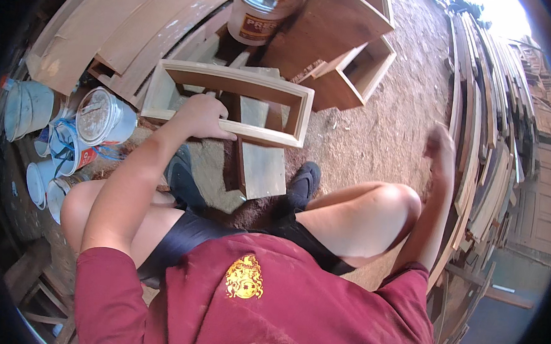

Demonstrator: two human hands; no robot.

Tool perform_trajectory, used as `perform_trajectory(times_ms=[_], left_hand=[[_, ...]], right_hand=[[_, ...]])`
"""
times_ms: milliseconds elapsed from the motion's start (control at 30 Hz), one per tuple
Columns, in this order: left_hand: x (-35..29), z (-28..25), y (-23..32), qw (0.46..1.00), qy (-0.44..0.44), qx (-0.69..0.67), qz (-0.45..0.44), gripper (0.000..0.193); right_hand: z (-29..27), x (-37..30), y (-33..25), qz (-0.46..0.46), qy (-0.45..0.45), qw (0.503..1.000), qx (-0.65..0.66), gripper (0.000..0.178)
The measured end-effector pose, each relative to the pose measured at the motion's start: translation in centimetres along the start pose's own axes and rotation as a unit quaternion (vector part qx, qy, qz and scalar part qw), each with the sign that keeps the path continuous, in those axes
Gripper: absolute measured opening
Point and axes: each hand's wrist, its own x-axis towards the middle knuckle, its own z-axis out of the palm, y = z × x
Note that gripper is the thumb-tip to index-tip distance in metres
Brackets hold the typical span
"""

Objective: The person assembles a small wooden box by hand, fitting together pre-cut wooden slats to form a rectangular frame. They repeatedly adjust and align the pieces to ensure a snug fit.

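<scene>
A rectangular wooden frame, like an open box without a bottom, stands in front of my feet. My left hand grips its near edge, with the thumb outside and the fingers reaching over into the opening. Beneath the frame lies a pale wooden board, its near end between my feet. My right hand is raised off to the right, well apart from the frame. Its fingers look curled in and are slightly blurred; whether anything small is in them is hidden.
Beyond the frame stand a white bucket and brown wooden boxes. Several paint buckets crowd the left side. Wide panels lean at the far left. Long planks are stacked along the right, beside the dirt floor.
</scene>
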Motion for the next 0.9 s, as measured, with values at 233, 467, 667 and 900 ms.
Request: perform_trajectory(times_ms=[233, 467, 667, 900], left_hand=[[-0.4, 0.2, 0.2, 0.999, 0.034, -0.013, 0.007, 0.060], [-0.6, 0.4, 0.5, 1.000, 0.000, -0.001, -0.017, 0.057], [-0.3, -0.2, 1.6, 0.996, -0.067, 0.036, -0.040, 0.059], [-0.3, -2.3, 8.9, 0.956, 0.151, 0.037, 0.250, 0.057]], right_hand=[[-5.9, -16.5, 18.9, -0.025, -0.145, 0.730, 0.668, 0.038], [1.2, -26.7, 23.9, 0.436, 0.002, 0.869, 0.234, 0.048], [4.9, -29.3, 18.5, 0.466, -0.010, 0.811, 0.354, 0.055], [-3.7, -26.7, 14.2, 0.128, 0.177, 0.793, 0.568, 0.042]])
